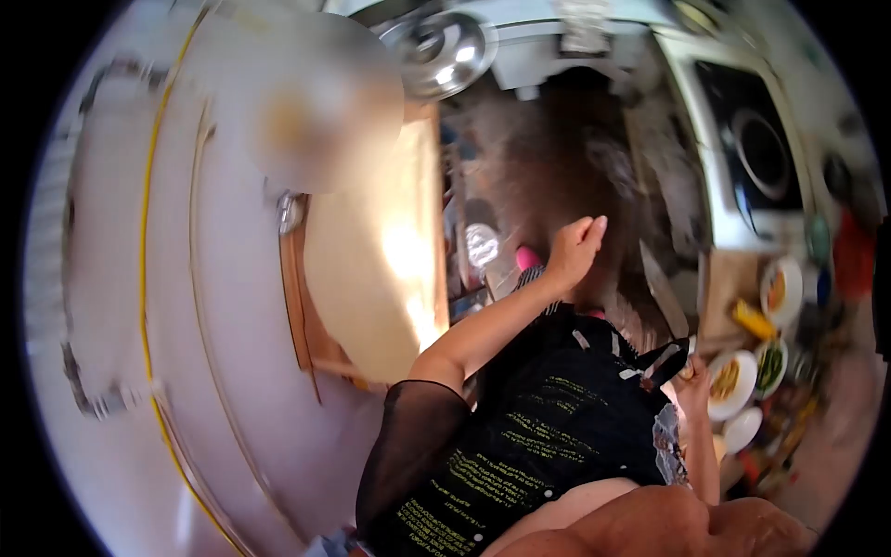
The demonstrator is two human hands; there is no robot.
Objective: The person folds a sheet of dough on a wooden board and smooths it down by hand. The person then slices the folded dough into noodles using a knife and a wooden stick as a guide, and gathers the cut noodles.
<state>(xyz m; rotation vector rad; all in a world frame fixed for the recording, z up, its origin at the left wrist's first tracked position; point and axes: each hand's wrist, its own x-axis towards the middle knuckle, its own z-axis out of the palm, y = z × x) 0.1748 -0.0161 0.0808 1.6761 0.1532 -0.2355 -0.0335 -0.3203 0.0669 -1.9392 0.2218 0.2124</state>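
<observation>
My left hand [575, 252] is stretched out over the dark floor, its fingers curled closed, with no object showing in it. Lower on the right, my right hand [690, 385] is closed at the edge of the black apron [520, 427], beside a plate of food [732, 382]; what it grips is too small and blurred to name. Near it are a plate of green food [770, 368] and a small white dish [742, 431].
A round pale board [362, 269] stands on a wooden surface to the left. A shiny metal lid [444, 56] is at the top. A black cooktop [754, 139] lies at the right, above another food plate [781, 291] and a yellow object [754, 319].
</observation>
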